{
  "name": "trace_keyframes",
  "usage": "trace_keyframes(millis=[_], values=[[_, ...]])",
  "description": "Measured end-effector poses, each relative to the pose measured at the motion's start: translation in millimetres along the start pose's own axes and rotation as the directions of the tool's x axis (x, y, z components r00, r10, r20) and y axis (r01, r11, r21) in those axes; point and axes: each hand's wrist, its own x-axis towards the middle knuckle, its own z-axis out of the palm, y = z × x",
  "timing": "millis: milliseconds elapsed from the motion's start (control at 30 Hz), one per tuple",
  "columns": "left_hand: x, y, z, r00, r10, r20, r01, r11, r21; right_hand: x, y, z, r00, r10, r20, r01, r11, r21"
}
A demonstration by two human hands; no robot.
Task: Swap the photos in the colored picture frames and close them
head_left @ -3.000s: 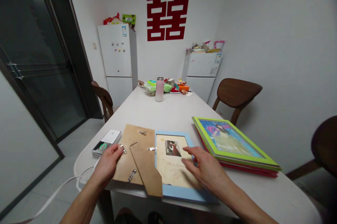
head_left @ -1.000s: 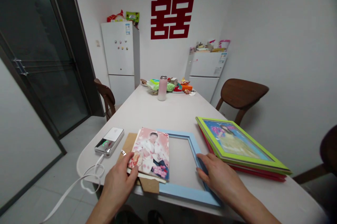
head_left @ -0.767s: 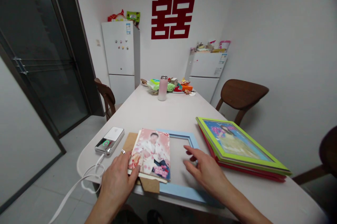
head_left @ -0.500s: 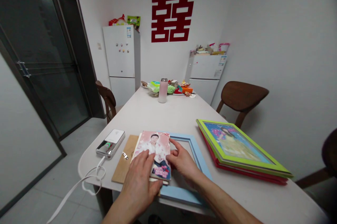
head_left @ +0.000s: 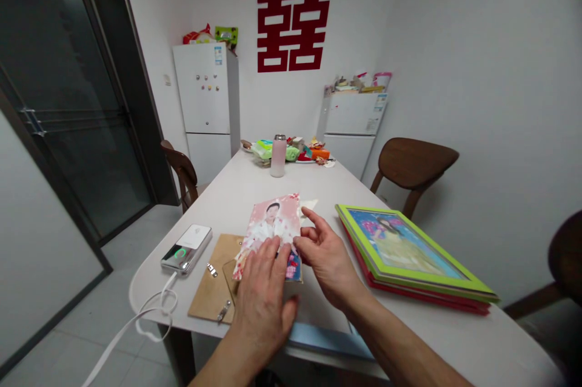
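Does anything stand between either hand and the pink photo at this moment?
Nothing visible does. The left hand lies over the lower part of the pink photo, and the right hand is at its right edge. What lies beneath the left palm is hidden.

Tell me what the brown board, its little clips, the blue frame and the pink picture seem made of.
Brown board: probably fibreboard or thin wood; matte, evenly tan.
Clips: likely metal; silvery, with bright glints.
Blue frame: painted wood or plastic, I can't tell which; the visible part looks smooth and evenly coloured.
Pink picture: seemingly printed paper or card; thin, flat and densely coloured.
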Motion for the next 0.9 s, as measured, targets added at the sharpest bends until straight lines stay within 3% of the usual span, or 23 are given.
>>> trace_keyframes(millis=[133,200,300,367,433,467,533,667,767,833,900], values=[[5.6,-6.3,-2.1,0.989,-0.048,-0.140,0.016,0.976,-0.217,-6.6,-2.1,-2.9,0.998,-0.030,0.049,0.029,0.999,0.021],[9.9,-7.6,-6.1,0.957,-0.227,-0.179,0.135,0.899,-0.417,-8.5,2.7,-8.6,1.000,-0.025,0.017,0.025,1.000,0.014],[14.4,-2.0,-8.0,0.841,-0.530,-0.113,0.276,0.599,-0.752,-8.6,16.2,-21.3,0.990,0.091,-0.105,-0.095,0.995,-0.030],[14.7,5.4,-3.7,0.796,-0.606,-0.004,0.249,0.333,-0.909,-8.7,24.9,-28.7,0.970,0.230,-0.078,-0.229,0.973,0.027],[12.9,11.9,3.7,0.786,-0.610,0.101,0.218,0.120,-0.969,-9.2,29.8,-34.0,0.957,0.291,-0.008,-0.287,0.946,0.150],[11.4,13.8,7.3,0.786,-0.601,0.145,0.220,0.054,-0.974,-9.4,30.8,-36.4,0.959,0.284,0.002,-0.278,0.938,0.207],[8.3,13.8,12.1,0.799,-0.562,0.213,0.259,0.003,-0.966,-9.3,30.5,-42.3,0.964,0.262,-0.048,-0.242,0.936,0.257],[5.1,5.5,8.5,0.794,-0.512,0.327,0.432,0.099,-0.896,-6.3,31.3,-59.9,0.950,0.299,-0.087,-0.283,0.946,0.157],[4.7,4.5,-1.2,0.809,-0.442,0.388,0.560,0.376,-0.738,-4.1,36.9,-72.4,0.938,0.334,-0.092,-0.326,0.941,0.086],[3.8,6.9,-7.2,0.832,-0.393,0.392,0.555,0.602,-0.574,-3.6,39.6,-77.4,0.926,0.353,-0.135,-0.350,0.936,0.043],[1.8,9.2,-11.2,0.842,-0.383,0.381,0.526,0.741,-0.417,-3.7,39.4,-80.0,0.913,0.355,-0.201,-0.363,0.932,-0.001]])
